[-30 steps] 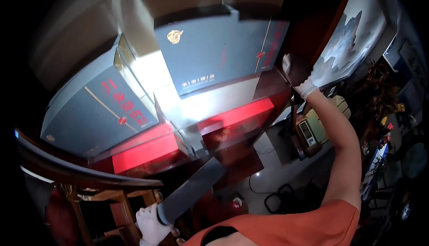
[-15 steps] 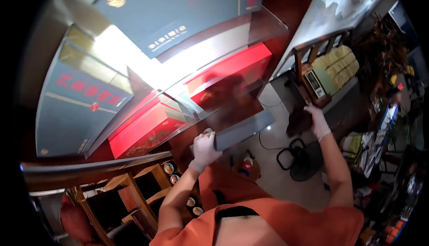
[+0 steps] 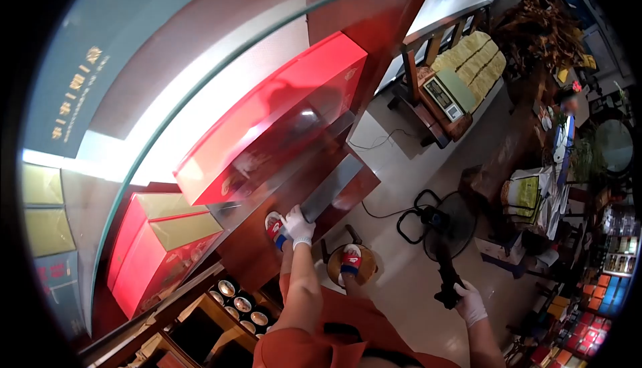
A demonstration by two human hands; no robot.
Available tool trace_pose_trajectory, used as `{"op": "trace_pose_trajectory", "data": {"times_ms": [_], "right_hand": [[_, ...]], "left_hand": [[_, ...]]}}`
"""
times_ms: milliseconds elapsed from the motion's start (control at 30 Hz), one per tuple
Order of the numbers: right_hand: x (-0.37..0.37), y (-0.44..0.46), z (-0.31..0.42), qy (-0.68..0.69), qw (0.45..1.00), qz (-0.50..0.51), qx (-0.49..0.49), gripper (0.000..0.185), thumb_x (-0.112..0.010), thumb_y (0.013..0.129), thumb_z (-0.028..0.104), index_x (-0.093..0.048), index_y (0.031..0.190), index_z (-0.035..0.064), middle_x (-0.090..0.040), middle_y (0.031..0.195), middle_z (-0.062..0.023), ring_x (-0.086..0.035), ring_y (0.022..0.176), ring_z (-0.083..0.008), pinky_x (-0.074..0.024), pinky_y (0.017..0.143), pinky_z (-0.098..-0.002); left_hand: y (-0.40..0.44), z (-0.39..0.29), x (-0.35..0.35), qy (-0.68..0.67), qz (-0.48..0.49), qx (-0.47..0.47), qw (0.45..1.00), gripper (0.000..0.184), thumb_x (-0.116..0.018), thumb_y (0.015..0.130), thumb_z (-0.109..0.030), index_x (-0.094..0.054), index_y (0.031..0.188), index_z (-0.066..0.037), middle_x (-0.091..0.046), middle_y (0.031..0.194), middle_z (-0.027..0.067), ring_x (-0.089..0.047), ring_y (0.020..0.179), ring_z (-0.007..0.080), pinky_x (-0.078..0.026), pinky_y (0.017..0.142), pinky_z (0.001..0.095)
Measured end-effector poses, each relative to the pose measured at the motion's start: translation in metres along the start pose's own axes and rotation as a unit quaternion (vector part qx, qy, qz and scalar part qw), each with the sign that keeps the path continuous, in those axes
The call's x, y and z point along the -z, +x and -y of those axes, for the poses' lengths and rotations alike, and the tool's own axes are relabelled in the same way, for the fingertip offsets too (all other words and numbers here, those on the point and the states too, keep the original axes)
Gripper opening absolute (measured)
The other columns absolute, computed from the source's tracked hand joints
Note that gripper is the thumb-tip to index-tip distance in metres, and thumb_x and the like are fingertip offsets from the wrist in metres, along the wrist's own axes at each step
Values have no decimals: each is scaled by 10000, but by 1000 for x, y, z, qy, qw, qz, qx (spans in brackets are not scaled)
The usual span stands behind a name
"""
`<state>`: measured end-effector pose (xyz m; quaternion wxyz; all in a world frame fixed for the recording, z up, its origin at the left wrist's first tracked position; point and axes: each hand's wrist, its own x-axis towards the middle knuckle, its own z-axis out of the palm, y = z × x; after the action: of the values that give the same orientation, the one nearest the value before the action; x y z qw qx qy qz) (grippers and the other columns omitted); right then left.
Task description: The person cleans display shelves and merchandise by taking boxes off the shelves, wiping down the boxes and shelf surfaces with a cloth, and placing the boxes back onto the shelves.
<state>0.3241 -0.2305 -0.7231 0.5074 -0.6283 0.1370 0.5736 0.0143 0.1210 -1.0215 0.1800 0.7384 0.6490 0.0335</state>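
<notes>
The left hand [image 3: 299, 226], in a white glove, is at the near end of a long, flat, dark-grey bar [image 3: 332, 186]. Its fingers are bent and closed over this end; the thumb I cannot tell clearly. The bar slants above a reddish-brown wooden ledge [image 3: 246, 256], and whether it touches the wood I cannot tell. The right hand [image 3: 471, 303], also white-gloved, is well apart from the left, and its fingers pinch a dark, limp cloth [image 3: 449, 280] above the pale floor [image 3: 408, 288].

One foot in red, white and blue footwear [image 3: 274, 227] is on the ledge, just beside the left hand; the other foot [image 3: 351, 258] is on a round wooden stool [image 3: 369, 272]. Beyond the left hand, a large glossy red box [image 3: 281, 104] lies under a clear glass shelf [image 3: 200, 86] with greenish edge.

Further, near the cloth, a round black object [image 3: 458, 224] rests on the floor. Farther are a yellow-green quilted cushion [image 3: 473, 67] and, behind it, a tangled brown root [image 3: 542, 27].
</notes>
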Motion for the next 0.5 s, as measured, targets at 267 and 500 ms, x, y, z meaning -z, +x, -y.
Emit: {"op": "trace_pose_trajectory", "data": {"times_ms": [267, 500], "right_hand": [[-118, 6, 41, 22, 980, 176, 92, 391, -582, 868, 7, -531, 1244, -91, -623, 1189, -162, -607, 1087, -233, -470, 974, -349], [-262, -98, 126, -498, 735, 271, 373, 313, -801, 745, 90, -718, 1039, 24, -703, 898, -110, -670, 860, -188, -522, 764, -276]], "left_hand": [[-12, -35, 95, 71, 169, 26, 983, 1035, -758, 729, -493, -274, 1444, 79, -475, 1411, 185, -473, 1280, 319, -329, 1093, 457], [-84, -120, 304, 843, -454, -91, -274, 503, -535, 955, -100, -403, 1429, 4, -476, 1380, 92, -434, 1257, 176, -339, 1075, 306]]}}
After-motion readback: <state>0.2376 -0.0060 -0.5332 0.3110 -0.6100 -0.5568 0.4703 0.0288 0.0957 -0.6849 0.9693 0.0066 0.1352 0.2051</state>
